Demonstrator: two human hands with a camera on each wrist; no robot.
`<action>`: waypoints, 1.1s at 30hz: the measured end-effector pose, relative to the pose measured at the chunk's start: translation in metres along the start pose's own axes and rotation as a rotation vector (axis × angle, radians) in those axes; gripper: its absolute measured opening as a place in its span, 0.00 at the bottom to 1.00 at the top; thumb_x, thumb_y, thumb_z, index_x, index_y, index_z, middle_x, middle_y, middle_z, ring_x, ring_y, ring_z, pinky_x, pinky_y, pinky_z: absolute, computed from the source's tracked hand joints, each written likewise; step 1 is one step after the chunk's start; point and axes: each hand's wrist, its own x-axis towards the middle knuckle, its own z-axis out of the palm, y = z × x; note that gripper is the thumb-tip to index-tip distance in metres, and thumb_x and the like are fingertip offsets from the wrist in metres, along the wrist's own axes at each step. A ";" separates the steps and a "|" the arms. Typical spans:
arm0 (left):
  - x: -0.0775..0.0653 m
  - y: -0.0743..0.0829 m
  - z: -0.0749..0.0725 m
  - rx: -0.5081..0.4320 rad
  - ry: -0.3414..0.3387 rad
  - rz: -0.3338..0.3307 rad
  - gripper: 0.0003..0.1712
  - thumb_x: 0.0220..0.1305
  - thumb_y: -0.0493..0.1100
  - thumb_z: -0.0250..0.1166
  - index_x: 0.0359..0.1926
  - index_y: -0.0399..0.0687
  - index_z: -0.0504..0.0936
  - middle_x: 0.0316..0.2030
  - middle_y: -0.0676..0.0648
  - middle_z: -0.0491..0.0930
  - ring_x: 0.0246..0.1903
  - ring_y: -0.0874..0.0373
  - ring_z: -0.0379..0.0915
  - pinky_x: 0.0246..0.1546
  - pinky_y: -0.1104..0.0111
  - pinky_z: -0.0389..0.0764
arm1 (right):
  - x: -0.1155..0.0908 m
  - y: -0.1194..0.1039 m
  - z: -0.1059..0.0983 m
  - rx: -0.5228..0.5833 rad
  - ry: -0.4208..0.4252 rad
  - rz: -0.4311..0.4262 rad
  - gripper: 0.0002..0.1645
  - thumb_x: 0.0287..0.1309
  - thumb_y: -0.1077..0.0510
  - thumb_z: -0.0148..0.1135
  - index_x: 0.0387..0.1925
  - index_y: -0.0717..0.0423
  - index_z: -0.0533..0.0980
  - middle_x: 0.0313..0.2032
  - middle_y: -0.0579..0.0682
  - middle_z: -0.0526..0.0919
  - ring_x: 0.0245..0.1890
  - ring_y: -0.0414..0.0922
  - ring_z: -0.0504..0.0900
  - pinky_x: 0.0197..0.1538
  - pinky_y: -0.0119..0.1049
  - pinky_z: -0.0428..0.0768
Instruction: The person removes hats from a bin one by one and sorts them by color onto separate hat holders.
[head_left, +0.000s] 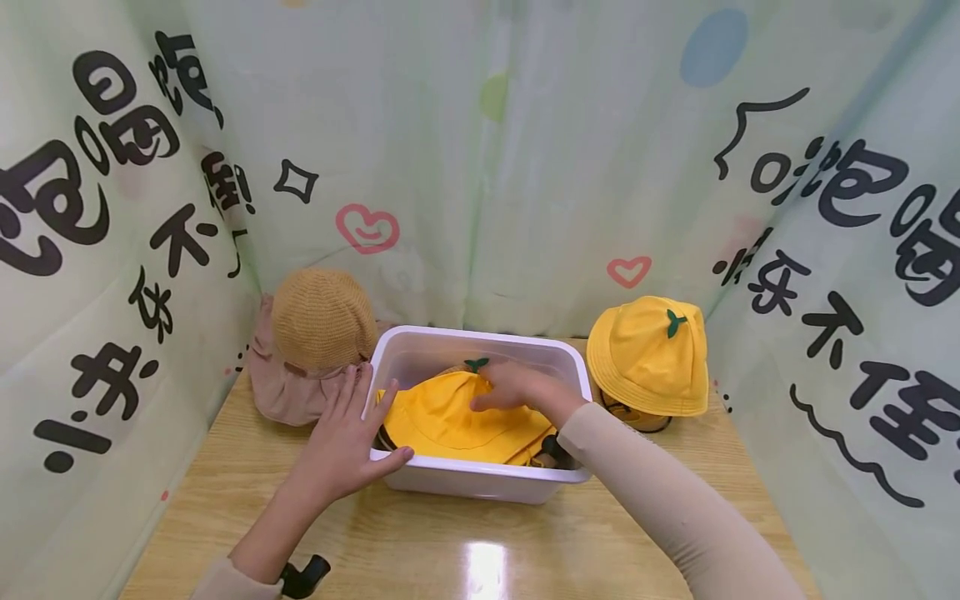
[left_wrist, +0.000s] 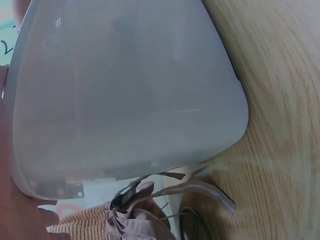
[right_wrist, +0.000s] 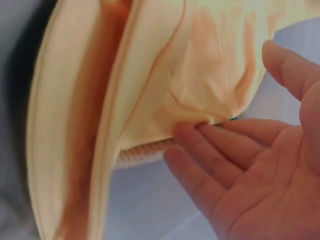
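A yellow bucket hat (head_left: 442, 417) with a green sprout on its crown lies in a white plastic bin (head_left: 480, 479). My right hand (head_left: 517, 392) reaches into the bin over the hat. In the right wrist view, its straight fingertips (right_wrist: 185, 135) touch the yellow cloth and the thumb stands apart. Below the hat's edge there, a strip of tan knit (right_wrist: 145, 152) shows. My left hand (head_left: 341, 442) rests at the bin's left rim with its fingers spread. The left wrist view shows the bin's outer wall (left_wrist: 130, 90) close up.
Left of the bin stands a tan knit hat (head_left: 322, 321) above pinkish cloth (head_left: 288, 387). Another yellow bucket hat (head_left: 648, 354) with a sprout sits to the right. Printed curtains (head_left: 420, 150) enclose the wooden table (head_left: 360, 542) at the back and sides.
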 end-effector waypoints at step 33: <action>0.000 0.001 -0.003 0.002 -0.005 -0.035 0.56 0.55 0.77 0.60 0.76 0.51 0.62 0.76 0.30 0.46 0.74 0.27 0.39 0.70 0.37 0.50 | -0.052 0.013 -0.036 0.374 0.565 -0.147 0.10 0.64 0.50 0.66 0.39 0.50 0.84 0.32 0.44 0.85 0.33 0.42 0.78 0.40 0.36 0.77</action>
